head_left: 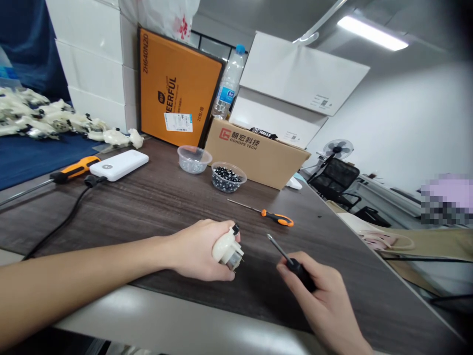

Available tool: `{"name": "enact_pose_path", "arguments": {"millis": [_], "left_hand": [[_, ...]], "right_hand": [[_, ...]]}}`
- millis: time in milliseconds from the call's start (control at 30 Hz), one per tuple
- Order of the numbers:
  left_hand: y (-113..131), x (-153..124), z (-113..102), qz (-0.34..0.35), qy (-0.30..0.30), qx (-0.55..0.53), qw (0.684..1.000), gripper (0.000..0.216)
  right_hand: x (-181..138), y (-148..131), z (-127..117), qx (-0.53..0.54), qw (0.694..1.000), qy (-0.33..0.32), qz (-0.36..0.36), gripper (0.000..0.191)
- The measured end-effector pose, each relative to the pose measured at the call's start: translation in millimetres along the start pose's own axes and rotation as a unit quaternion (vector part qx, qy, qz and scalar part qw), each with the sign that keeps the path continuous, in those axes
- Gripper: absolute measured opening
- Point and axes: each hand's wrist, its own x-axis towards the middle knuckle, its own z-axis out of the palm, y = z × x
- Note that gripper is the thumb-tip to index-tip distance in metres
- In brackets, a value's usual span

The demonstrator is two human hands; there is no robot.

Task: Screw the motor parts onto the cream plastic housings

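We are holding a small white plastic part (223, 246) in our left hand (197, 249). Our fingers are wrapping tight round it, and a silver metal bit is sticking out of its lower side. The part is sitting low over the near side of the dark wood table (155, 207).

Our right hand (321, 296) is squeezing the black handle of a screwdriver (291, 264). Its thin metal end is pointing up and left at the part, with a small gap between them.

Just behind, an orange-handled screwdriver (273, 215) is lying flat on the table. Past it, a clear bowl of dark screws (228, 177) is standing beside a second clear bowl (194, 159). What is lying in that second bowl is too small for us to tell.

Right behind the bowls, a brown cardboard box (258, 158) is showing a red logo and the words "COHOPE TECH". An orange box (177, 84) is leaning upright behind it, and we are reading "ZH640N20" and "EERFUL" on it. A water bottle (229, 81) with a blue cap is standing between the orange box and some white boxes (303, 74).

On the left, a white power bank (118, 164) is lying with a black cable (70, 209) running from it toward us. A bigger screwdriver (74, 170) is lying beside it. A pile of white parts (55, 121) is resting on blue cloth further back.

Far off on the right, a fan (338, 147) and a black chair (334, 178) are standing.
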Motion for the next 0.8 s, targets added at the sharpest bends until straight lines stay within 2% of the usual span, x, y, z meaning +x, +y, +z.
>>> {"name": "enact_pose_path", "arguments": {"millis": [200,300,500,800], "left_hand": [[11.2,-4.8,5.3,-0.017,0.026,0.084,0.996,0.042],[14.2,-5.3,7.6,-0.036,0.037,0.102,0.993,0.04],[16.9,-6.1,7.7,-0.072,0.023,0.111,0.991,0.045],[24.2,-7.3,7.9,-0.11,0.002,0.128,0.986,0.05]], "right_hand": [[-29.4,11.3,0.4,0.007,0.999,-0.003,0.036,0.034],[-37.1,11.5,0.8,-0.018,1.0,-0.017,0.016,0.029],[-38.8,11.1,5.5,-0.049,0.999,-0.013,-0.019,0.015],[-38.2,7.4,11.3,-0.058,0.998,-0.008,-0.019,0.015]]}}
